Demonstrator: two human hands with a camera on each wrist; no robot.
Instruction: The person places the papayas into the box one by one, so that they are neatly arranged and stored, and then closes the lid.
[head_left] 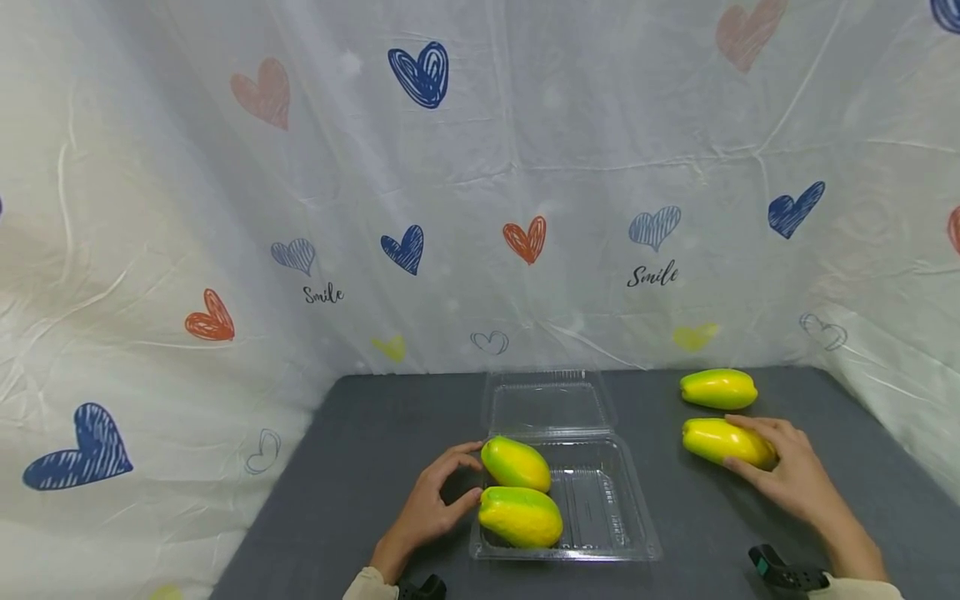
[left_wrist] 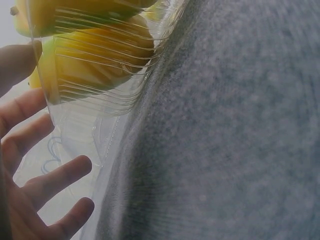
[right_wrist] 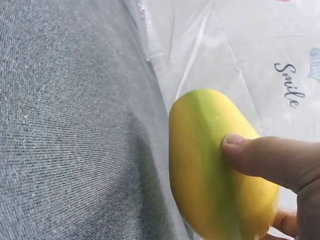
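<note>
1. My left sleeve [head_left: 369,585] and left wristband [head_left: 424,588], black, lie nearest the head camera, at the lower edge.
2. My left hand [head_left: 429,507] is spread: thumb and forefinger touch the left wall of the clear container [head_left: 592,496]; the other fingers extend apart.
3. The container stands on the grey table [head_left: 390,442]. Its lid [head_left: 551,407] is folded open behind it, toward the heart-printed sheet [head_left: 465,183].
4. The rear fruit [head_left: 516,463] and front fruit [head_left: 521,517], both yellow-green, lie side by side in the container's left part.
5. Well to the right, I pinch the held fruit [head_left: 720,440] between thumb and fingers of my right hand [head_left: 797,473]. I cannot tell whether it touches the table.
6. The far fruit [head_left: 718,389] lies just behind the held fruit.
7. My right wristband [head_left: 787,572], black, sits at the lower right.
</note>
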